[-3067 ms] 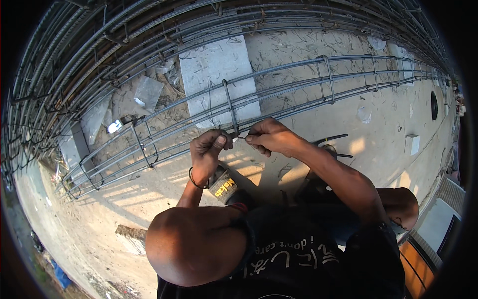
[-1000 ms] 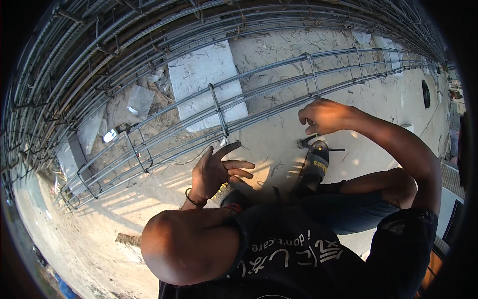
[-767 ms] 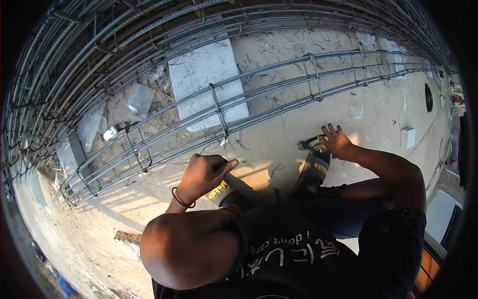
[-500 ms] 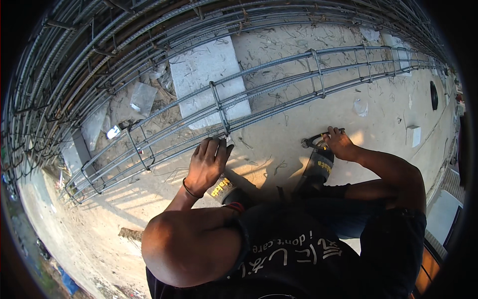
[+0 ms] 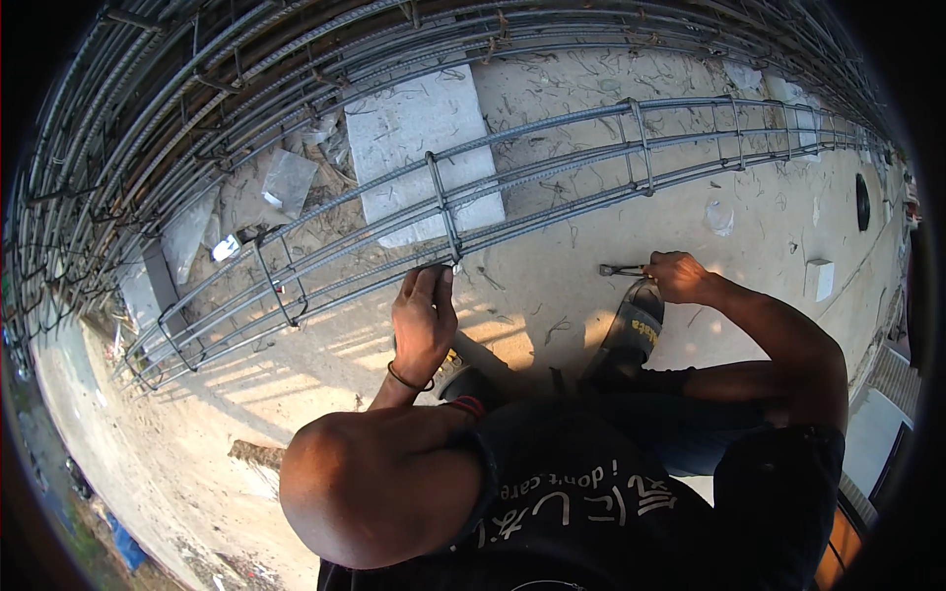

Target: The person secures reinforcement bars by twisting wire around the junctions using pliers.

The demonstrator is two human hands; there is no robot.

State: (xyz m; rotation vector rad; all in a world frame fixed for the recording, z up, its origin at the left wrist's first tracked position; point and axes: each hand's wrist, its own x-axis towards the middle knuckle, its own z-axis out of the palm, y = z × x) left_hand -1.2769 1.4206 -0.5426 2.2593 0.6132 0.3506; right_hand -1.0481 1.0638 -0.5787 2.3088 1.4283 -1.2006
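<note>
A long rebar cage (image 5: 645, 153) of ribbed bars and square stirrups crosses in front of me. My left hand (image 5: 426, 320) is closed, its fingertips pinched at the lower corner of one stirrup (image 5: 442, 202). Whatever those fingers hold is too small and hidden to name. To the right, away from the cage, my right hand (image 5: 680, 279) is wrapped round the handles of dark metal pincers (image 5: 623, 270). Their head points left, just beyond the tip of my right shoe (image 5: 636, 330). The handles lie close together.
Stacked rebar cages (image 5: 207, 84) fill the far side and left. A pale slab (image 5: 419, 128) lies under the cage, with plastic bags (image 5: 289, 182) beside it. Wire scraps litter the concrete floor (image 5: 591, 236). A small white block (image 5: 818, 280) stands at right.
The pincers' handles, spread apart before, are now close together in my right hand, and their head has swung level. My left hand stays at the stirrup corner with its fingers slightly turned.
</note>
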